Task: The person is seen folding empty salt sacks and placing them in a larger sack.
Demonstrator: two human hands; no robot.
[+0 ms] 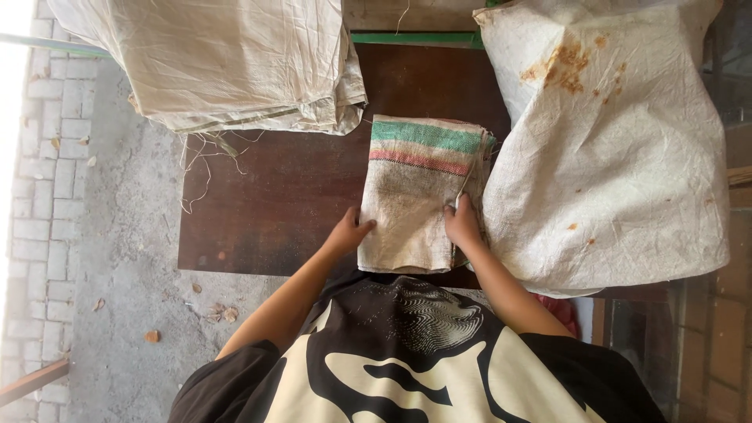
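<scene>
Both hands (350,232) (462,223) outstretched, palms down.

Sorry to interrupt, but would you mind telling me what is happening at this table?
A person stands at a dark wooden table with both hands on a folded woven sack with green and red stripes. The left hand presses its left edge; the right hand rests on its right side. Larger pale sacks lie alongside.
</scene>
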